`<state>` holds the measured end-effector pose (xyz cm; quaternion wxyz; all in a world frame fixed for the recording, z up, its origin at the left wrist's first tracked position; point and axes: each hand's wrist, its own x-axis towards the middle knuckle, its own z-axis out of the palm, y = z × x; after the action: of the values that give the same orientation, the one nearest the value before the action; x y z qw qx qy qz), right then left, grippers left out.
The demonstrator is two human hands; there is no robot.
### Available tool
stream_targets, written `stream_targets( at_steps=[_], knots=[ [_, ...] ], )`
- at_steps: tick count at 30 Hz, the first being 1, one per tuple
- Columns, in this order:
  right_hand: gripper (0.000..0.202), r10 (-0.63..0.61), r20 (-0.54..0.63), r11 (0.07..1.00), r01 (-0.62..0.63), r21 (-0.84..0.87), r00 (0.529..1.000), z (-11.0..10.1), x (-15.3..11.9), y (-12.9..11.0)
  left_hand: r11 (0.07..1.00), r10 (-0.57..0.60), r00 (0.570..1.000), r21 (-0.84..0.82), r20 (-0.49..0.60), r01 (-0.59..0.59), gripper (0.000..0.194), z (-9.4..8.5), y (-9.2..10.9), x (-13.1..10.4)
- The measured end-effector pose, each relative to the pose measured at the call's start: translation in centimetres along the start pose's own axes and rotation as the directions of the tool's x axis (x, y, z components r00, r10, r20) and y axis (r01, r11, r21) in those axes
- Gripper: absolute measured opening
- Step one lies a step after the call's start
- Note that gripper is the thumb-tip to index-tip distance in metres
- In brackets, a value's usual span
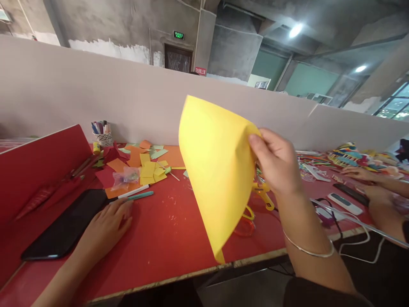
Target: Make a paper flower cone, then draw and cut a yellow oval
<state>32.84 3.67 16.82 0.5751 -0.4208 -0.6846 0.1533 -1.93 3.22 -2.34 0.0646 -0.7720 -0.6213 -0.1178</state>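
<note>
In my right hand (277, 160) a sheet of yellow paper (214, 157) is pinched by its upper right edge, thumb on the near side. The sheet hangs curved above the table, its lowest corner near the front edge. My left hand (110, 224) lies flat on the red table beside a black phone (68, 224), its fingers loosely stretched out. Just beyond those fingertips are a teal pen (140, 195) and a white pen (133, 191). Partly behind the sheet are a yellow glue gun (264, 197) and orange-handled scissors (244, 228).
Small yellow paper pieces (150, 170), orange and red scraps and a clear plastic packet (126, 177) lie at the back left. A pen cup (104, 134) stands against the partition (143, 94). At right, another person's hands (361, 174) are near a white remote (345, 203) and cables.
</note>
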Motion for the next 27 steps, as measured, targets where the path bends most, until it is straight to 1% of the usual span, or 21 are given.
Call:
stream_targets(
  at_steps=[1, 2, 3, 4, 6, 8, 9, 11, 12, 13, 14, 15, 16, 17, 19, 21, 22, 24, 26, 27],
  knots=[
    [0.023, 0.082, -0.032, 0.994, -0.08, 0.071, 0.996, -0.4, -0.6, 1.4, 1.0, -0.02, 1.0, -0.011, 0.014, 0.021, 0.042, 0.1, -0.3, -0.1],
    [0.021, 0.174, -0.037, 0.978, -0.168, 0.125, 0.984, -0.6, -1.3, 2.8, 0.999, -0.03, 0.999, -0.021, 0.029, 0.031, 0.044, 0.1, -0.6, -0.1],
    [0.021, 0.268, -0.034, 0.953, -0.26, 0.159, 0.963, -0.9, -2.1, 4.1, 0.999, -0.039, 0.999, -0.027, 0.035, 0.04, 0.047, 0.1, -0.9, -0.2],
    [0.022, 0.345, -0.049, 0.925, -0.331, 0.187, 0.937, -1.1, -3.1, 5.2, 0.999, -0.041, 0.998, -0.032, 0.037, 0.042, 0.048, 0.1, -1.1, -0.2],
    [0.025, 0.503, -0.032, 0.851, -0.488, 0.194, 0.864, -1.3, -5.4, 7.2, 0.999, -0.038, 0.999, -0.035, 0.026, 0.039, 0.051, -0.2, -1.1, -0.4],
    [0.028, 0.587, -0.073, 0.804, -0.57, 0.166, 0.806, -1.5, -8.0, 8.4, 0.998, -0.008, 1.0, -0.058, 0.013, 0.009, 0.056, -0.9, -0.1, -0.7],
    [0.029, 0.611, -0.065, 0.789, -0.6, 0.134, 0.789, -1.5, -9.3, 8.8, 0.996, 0.022, 1.0, -0.085, 0.003, -0.022, 0.06, -1.3, 0.8, -0.9],
    [0.029, 0.647, 0.009, 0.761, -0.646, 0.064, 0.763, -1.5, -11.6, 9.4, 0.97, 0.171, 0.985, -0.178, 0.014, -0.166, 0.072, -2.5, 3.3, -1.7],
    [0.029, 0.664, 0.041, 0.745, -0.665, 0.042, 0.747, -1.5, -12.7, 9.6, 0.948, 0.236, 0.972, -0.223, 0.017, -0.226, 0.076, -3.1, 4.7, -2.2],
    [0.028, 0.679, 0.046, 0.732, -0.68, 0.036, 0.733, -1.6, -13.6, 9.7, 0.922, 0.3, 0.953, -0.267, 0.035, -0.28, 0.081, -3.6, 6.1, -2.7],
    [0.028, 0.695, 0.038, 0.717, -0.696, 0.042, 0.718, -1.6, -14.4, 9.9, 0.886, 0.378, 0.925, -0.307, 0.041, -0.348, 0.091, -3.9, 7.4, -3.2],
    [0.027, 0.716, 0.028, 0.696, -0.716, 0.051, 0.697, -1.7, -15.0, 10.0, 0.863, 0.422, 0.905, -0.33, 0.056, -0.382, 0.099, -4.1, 8.5, -3.6],
    [0.027, 0.738, 0.022, 0.673, -0.738, 0.057, 0.675, -1.9, -15.6, 10.2, 0.853, 0.441, 0.895, -0.343, 0.066, -0.394, 0.104, -4.0, 9.4, -4.0],
    [0.027, 0.758, 0.025, 0.65, -0.758, 0.062, 0.652, -2.1, -16.1, 10.3, 0.854, 0.439, 0.896, -0.342, 0.07, -0.392, 0.106, -3.8, 10.1, -4.3],
    [0.027, 0.782, 0.045, 0.618, -0.783, 0.071, 0.621, -2.6, -16.9, 10.5, 0.876, 0.403, 0.914, -0.313, 0.057, -0.367, 0.099, -2.9, 10.6, -4.5],
    [0.029, 0.785, 0.058, 0.612, -0.787, 0.076, 0.617, -3.1, -17.5, 10.5, 0.897, 0.372, 0.928, -0.265, 0.017, -0.354, 0.087, -1.9, 10.4, -4.5],
    [0.031, 0.782, 0.058, 0.616, -0.784, 0.071, 0.62, -3.3, -17.7, 10.4, 0.899, 0.376, 0.927, -0.238, -0.016, -0.369, 0.081, -1.5, 10.0, -4.5],
    [0.037, 0.776, 0.056, 0.628, -0.778, 0.035, 0.629, -3.2, -18.0, 10.2, 0.887, 0.415, 0.904, -0.174, -0.105, -0.427, 0.071, -1.3, 9.2, -4.3],
    [0.043, 0.767, 0.074, 0.64, -0.768, -0.014, 0.638, -2.6, -18.1, 9.9, 0.869, 0.467, 0.867, -0.092, -0.173, -0.486, 0.065, -1.8, 8.2, -4.2],
    [0.045, 0.756, 0.093, 0.653, -0.756, -0.037, 0.648, -2.3, -18.0, 9.9, 0.864, 0.485, 0.855, -0.05, -0.186, -0.501, 0.062, -2.2, 7.7, -4.2]
  ],
)
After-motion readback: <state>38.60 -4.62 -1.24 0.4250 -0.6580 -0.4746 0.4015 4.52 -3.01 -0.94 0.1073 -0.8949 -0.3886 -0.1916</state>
